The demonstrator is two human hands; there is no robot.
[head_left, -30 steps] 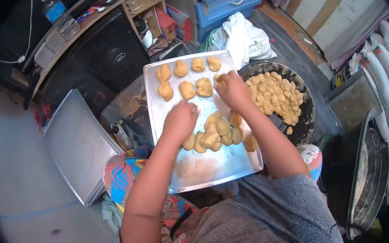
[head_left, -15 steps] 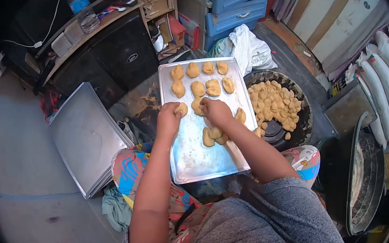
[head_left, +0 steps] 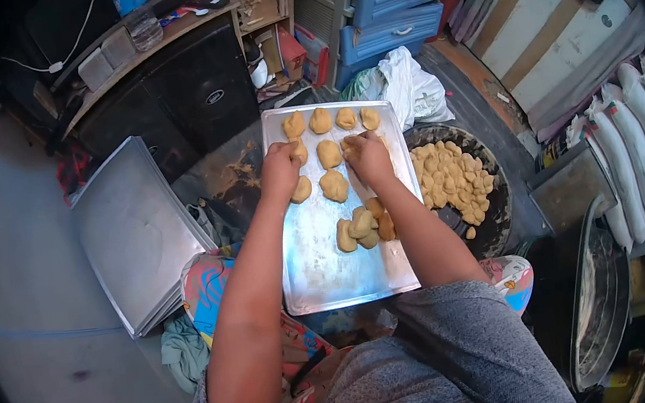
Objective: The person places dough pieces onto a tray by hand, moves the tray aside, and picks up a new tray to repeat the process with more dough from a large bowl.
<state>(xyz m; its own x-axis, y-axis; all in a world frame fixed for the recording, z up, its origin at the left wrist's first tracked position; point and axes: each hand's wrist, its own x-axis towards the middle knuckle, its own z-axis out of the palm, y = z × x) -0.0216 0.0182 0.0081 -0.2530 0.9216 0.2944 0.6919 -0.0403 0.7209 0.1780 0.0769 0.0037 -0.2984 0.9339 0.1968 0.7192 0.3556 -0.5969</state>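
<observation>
A metal tray [head_left: 316,282] lies in front of me, with rows of tan dough pieces on its upper part. My left hand [head_left: 281,171] is closed on a dough piece [head_left: 299,151] at the left end of the second row. On the right of that row, my right hand [head_left: 369,158] has its fingers bent onto another piece, mostly hidden beneath them. Between the hands sits a round dough piece [head_left: 329,153], with a larger one [head_left: 334,186] below it. Several pieces are bunched in a pile [head_left: 360,227] near my right forearm.
A round black tub [head_left: 507,204] full of dough pieces stands right of the tray. Stacked empty trays [head_left: 144,238] lean at the left. White sacks [head_left: 636,158] and a black basin [head_left: 601,305] are at the right. A white plastic bag [head_left: 413,88] lies beyond the tub.
Both hands have moved up the tray from the third row to the second. They have let go of the two third-row pieces, and more pieces show bunched by my right forearm.
</observation>
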